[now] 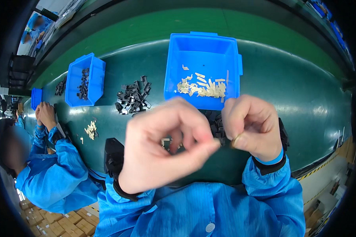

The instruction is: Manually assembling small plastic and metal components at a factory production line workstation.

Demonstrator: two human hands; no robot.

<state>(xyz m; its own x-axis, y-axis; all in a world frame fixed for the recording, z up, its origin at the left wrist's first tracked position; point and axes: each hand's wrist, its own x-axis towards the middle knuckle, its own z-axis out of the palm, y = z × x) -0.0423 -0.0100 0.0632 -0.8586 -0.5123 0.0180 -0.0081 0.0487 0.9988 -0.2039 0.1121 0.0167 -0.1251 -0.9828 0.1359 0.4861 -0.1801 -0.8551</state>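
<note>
My left hand (pixel 146 148) is raised over the near part of the bench, thumb and forefinger pinched together and slightly blurred. Whatever sits between those fingertips is too small to make out. Close beside it, my right hand (pixel 261 126) pinches a tiny dark piece (pixel 234 141) whose kind I cannot tell. Beneath and between both hands lie small black plastic parts (pixel 216 125), partly hidden. Past my hands stands a blue bin (pixel 203 59) holding many short cream-coloured strips (pixel 205 89). A few pale pieces show through the curl of my left fingers.
A heap of black plastic parts (pixel 133 96) lies on the green bench (pixel 281 71). Left of it are a blue bin (pixel 97 83) with black parts and some cream strips (pixel 91 130). A co-worker in a blue coat (pixel 59 170) sits at my left.
</note>
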